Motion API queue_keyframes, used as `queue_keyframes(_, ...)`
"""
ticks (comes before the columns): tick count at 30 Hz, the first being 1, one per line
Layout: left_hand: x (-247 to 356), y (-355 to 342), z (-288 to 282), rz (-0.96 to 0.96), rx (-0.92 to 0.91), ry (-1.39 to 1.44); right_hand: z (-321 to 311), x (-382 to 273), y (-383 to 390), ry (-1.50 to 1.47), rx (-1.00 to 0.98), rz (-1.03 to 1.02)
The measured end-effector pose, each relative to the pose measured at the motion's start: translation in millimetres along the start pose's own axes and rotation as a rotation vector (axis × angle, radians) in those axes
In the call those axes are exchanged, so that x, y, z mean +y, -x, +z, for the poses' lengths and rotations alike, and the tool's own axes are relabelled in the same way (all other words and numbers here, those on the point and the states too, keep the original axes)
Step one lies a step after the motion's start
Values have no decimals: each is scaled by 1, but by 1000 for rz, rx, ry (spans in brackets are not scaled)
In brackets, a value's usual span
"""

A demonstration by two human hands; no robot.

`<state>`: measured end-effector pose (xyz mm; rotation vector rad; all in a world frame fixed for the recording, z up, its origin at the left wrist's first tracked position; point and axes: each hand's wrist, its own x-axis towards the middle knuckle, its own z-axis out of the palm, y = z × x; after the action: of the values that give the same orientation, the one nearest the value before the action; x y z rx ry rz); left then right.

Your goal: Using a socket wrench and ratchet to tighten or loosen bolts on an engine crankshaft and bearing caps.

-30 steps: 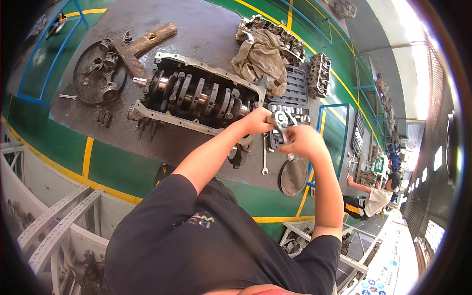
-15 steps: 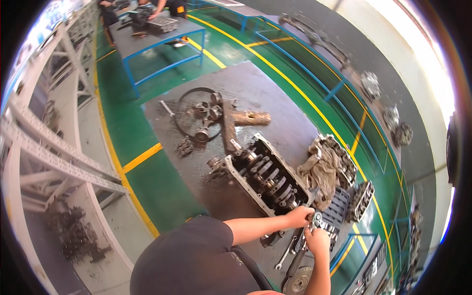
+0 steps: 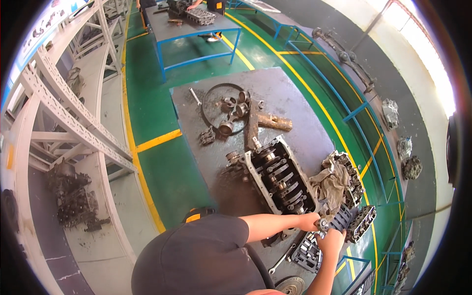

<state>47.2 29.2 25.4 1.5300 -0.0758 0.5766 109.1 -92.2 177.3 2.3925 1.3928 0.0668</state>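
Note:
At the near corner of the engine block, my left hand [image 3: 309, 222] is closed around a ratchet wrench [image 3: 322, 224], whose round head shows beside the fingers. My right hand [image 3: 331, 239] lies over the socket set case [image 3: 307, 253], thumb and a finger spread apart; some fingertips are hidden. The case's dark lid [image 3: 341, 219] stands beyond it. An upturned engine block [image 3: 258, 189] with its crankshaft [image 3: 282, 184] exposed sits just left of my hands. A combination wrench [image 3: 281, 260] lies beside the case, near a round metal disc [image 3: 291, 286].
A crumpled rag [image 3: 332, 187] lies against a cylinder head [image 3: 351, 184]; another long metal part [image 3: 363, 223] is nearer. Farther along the table are pistons [image 3: 227, 128], a belt [image 3: 206, 98], a wooden hammer-like piece [image 3: 273, 121] and a wrench [image 3: 195, 96]. Shelving [image 3: 73, 113] stands left.
My right hand has come off the ratchet wrench and moved over the socket case. The left hand keeps the ratchet wrench. The whole view has shifted, with the table now further right.

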Motion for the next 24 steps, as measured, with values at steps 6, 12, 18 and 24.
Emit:
queue_keyframes(6, -13, -1, 7, -8, 31, -3, 4, 8, 1, -237, -222, 48)
queue_keyframes(12, -17, -7, 8, -11, 58, -5, 4, 4, 14, -120, 125, 37)
queue_keyframes(18, 6, 4, 2, -40, -97, -90, 5, 9, 11, -347, -387, 48)
queue_keyframes(24, 1, 3, -7, -75, -68, -60, 4, 9, -4, -135, 191, -87)
